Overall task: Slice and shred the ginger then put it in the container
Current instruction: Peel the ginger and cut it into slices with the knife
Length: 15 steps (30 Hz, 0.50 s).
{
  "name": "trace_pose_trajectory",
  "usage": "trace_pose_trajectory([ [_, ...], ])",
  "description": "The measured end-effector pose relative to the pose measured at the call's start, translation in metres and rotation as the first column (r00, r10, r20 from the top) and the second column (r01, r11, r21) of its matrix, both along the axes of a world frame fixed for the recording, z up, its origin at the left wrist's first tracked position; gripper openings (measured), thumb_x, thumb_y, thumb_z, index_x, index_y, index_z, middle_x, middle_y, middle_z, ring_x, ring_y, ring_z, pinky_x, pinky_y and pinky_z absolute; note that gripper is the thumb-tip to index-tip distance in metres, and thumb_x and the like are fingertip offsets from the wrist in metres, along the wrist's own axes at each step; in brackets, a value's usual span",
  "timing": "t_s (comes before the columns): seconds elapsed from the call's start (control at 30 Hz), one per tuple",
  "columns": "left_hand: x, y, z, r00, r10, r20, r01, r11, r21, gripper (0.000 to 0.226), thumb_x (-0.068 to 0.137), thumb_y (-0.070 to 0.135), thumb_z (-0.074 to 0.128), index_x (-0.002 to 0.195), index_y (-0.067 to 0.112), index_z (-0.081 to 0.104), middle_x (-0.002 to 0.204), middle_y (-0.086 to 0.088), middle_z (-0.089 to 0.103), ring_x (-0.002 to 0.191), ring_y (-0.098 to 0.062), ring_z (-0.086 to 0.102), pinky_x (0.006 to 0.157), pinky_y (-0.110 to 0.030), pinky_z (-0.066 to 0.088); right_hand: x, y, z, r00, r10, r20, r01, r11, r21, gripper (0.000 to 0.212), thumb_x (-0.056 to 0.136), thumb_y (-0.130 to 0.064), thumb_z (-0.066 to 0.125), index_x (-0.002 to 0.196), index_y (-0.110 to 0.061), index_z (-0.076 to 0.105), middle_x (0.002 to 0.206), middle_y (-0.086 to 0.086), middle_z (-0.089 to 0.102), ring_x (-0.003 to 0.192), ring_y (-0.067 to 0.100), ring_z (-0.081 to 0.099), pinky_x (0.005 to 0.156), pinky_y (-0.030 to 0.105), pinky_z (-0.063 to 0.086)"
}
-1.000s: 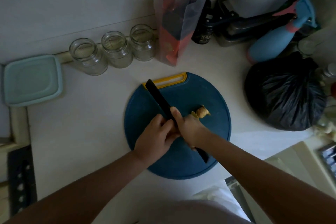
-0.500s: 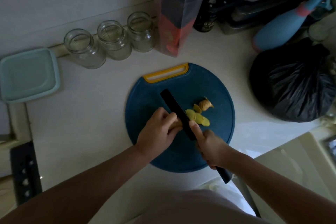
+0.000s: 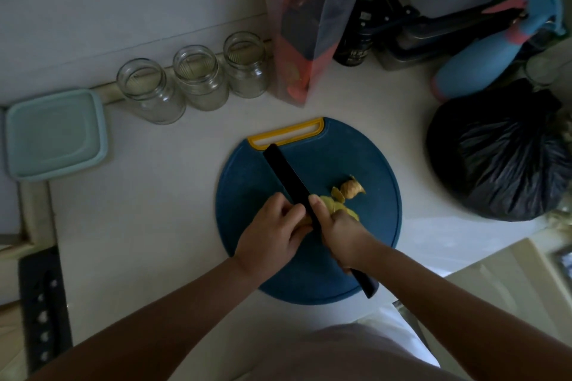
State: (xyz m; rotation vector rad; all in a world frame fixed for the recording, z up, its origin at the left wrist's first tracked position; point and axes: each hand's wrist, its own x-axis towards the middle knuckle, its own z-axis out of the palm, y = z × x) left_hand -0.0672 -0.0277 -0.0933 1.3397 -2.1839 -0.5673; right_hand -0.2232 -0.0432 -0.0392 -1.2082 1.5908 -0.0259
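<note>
A round blue cutting board with a yellow handle lies on the white counter. My right hand grips the handle of a black knife, its blade pointing up-left toward the board's handle. My left hand holds a ginger piece against the blade's left side; the piece is mostly hidden under my fingers. Cut yellow ginger slices lie to the right of the blade, with a ginger end piece beyond them. A light blue lidded container sits at the far left.
Three empty glass jars stand in a row behind the board. A translucent bag with red contents stands at the back. A blue spray bottle and a full black bag crowd the right side.
The knife was drawn back toward me half a second ago and has now slid forward again across the ginger. Both hands stay at the board's middle.
</note>
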Motion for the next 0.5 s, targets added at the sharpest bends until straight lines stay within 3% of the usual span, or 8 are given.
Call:
trace_pose_trajectory([
  [0.07,0.000,-0.002,0.001,1.000,0.007,-0.003,-0.007,1.000,0.016,0.022,0.086,0.039,0.055,0.088,0.021,0.043,0.083,-0.002,0.045,0.071,-0.013,0.045,0.062,-0.017,0.038,-0.002,0.001,0.000,0.999,-0.023,0.028,0.023,1.000,0.002,0.031,0.098,-0.060,0.021,0.093,-0.040,0.045,0.083,0.003,0.046,0.067,0.012,0.044,0.056,0.023,0.040],
  [0.23,0.003,-0.003,0.005,0.998,0.014,-0.065,-0.010,0.998,0.067,0.024,0.085,0.042,0.056,0.088,0.021,0.045,0.084,-0.001,0.045,0.072,-0.011,0.046,0.063,-0.018,0.041,-0.002,0.009,0.012,0.986,-0.108,0.125,0.112,0.993,-0.023,0.049,0.099,-0.058,0.028,0.072,-0.019,0.044,0.063,0.003,0.045,0.036,-0.003,0.047,0.038,0.011,0.036],
  [0.33,0.003,-0.002,0.006,0.993,0.011,-0.115,0.000,0.995,0.098,0.025,0.085,0.042,0.058,0.089,0.018,0.051,0.086,0.000,0.046,0.073,-0.014,0.052,0.064,-0.028,0.049,-0.011,0.020,0.016,0.972,-0.149,0.180,0.148,0.989,0.017,0.054,0.098,-0.057,0.030,0.065,-0.016,0.040,0.055,0.000,0.040,0.031,0.002,0.042,0.035,0.011,0.033],
  [0.43,0.004,-0.003,0.006,0.990,0.017,-0.140,0.000,0.992,0.124,0.025,0.083,0.044,0.058,0.091,0.022,0.048,0.089,-0.001,0.049,0.076,-0.016,0.056,0.064,-0.033,0.052,-0.021,0.033,0.017,0.980,-0.178,0.092,0.157,0.968,0.195,0.070,0.089,-0.073,0.025,0.056,-0.014,0.039,0.048,0.003,0.038,0.031,0.012,0.037,0.032,0.018,0.031],
  [0.5,0.002,-0.004,0.006,0.989,0.023,-0.148,-0.004,0.992,0.126,0.025,0.082,0.043,0.060,0.090,0.023,0.048,0.088,-0.001,0.049,0.075,-0.017,0.057,0.063,-0.034,0.052,-0.023,0.039,0.013,0.997,-0.070,0.016,0.067,0.986,0.152,0.061,0.083,-0.075,0.015,0.069,-0.024,0.044,0.055,0.000,0.039,0.035,0.009,0.038,0.032,0.013,0.030],
])
